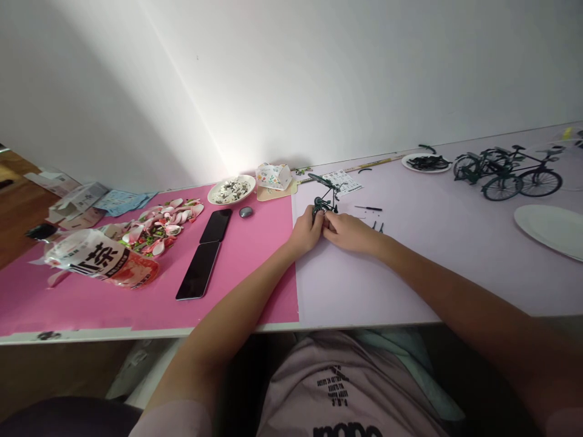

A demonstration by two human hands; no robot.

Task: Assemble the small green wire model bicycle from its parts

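Between my hands, over the lilac part of the table, is a dark green model bicycle (327, 200), its upper end pointing toward the wall. My left hand (308, 230) grips its lower part from the left, thumb and fingers pinched together. From the right, my right hand (345, 231) pinches the same part, the fingertips of both hands nearly meeting. My fingers cover the piece at the grip. Right of my hands lie a small screwdriver (370, 209) and two small dark parts (378, 227).
Finished-looking model bicycles (510, 170) stand at the right by a white plate (551, 227). Behind is a plate of black parts (428, 162). On the pink side are a folding phone (199, 267), a bottle (102, 258), pink pieces (159, 224) and a bowl (248, 182).
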